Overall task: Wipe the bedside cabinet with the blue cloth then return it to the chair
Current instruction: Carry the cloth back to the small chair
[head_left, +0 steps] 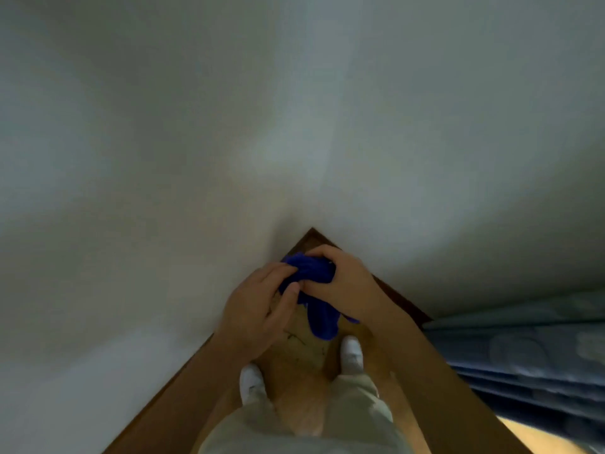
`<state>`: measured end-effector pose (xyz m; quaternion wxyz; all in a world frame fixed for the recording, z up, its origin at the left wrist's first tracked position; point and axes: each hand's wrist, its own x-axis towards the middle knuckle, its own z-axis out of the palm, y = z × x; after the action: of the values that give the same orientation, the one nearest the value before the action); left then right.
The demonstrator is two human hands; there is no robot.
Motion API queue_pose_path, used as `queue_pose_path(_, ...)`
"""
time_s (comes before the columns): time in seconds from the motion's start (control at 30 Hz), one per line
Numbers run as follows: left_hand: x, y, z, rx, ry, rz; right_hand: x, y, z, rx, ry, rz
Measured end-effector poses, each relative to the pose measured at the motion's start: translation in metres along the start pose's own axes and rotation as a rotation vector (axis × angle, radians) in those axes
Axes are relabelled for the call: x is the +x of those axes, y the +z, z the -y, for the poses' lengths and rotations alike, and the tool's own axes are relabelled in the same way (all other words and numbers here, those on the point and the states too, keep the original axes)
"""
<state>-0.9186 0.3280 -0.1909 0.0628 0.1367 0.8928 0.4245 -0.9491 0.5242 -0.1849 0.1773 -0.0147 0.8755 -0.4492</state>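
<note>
The blue cloth (316, 290) is bunched up between both of my hands in front of my body, with a loose end hanging down toward the floor. My left hand (258, 306) grips its left side with thumb and fingers closed on the fabric. My right hand (347, 280) wraps over its top and right side. I stand facing a room corner, looking down at my feet. Neither the bedside cabinet nor the chair appears in the head view.
Two pale walls (163, 191) meet at a corner straight ahead, with a dark wooden skirting (157, 401) along their base. A tiled floor (301, 355) lies under my white shoes. A blue patterned mattress edge (523, 348) runs along the right.
</note>
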Motion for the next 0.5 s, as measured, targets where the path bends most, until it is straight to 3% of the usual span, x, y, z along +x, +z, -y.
queue_pose_path(0.2, 0.008, -0.001, 0.028, 0.007, 0.157, 0.223, -0.026, 0.029, -0.01, 0.03, 0.185, -0.154)
queue_pose_path(0.5, -0.017, 0.02, 0.062, -0.076, 0.087, 0.364, -0.051, 0.078, -0.04, 0.087, 0.31, -0.183)
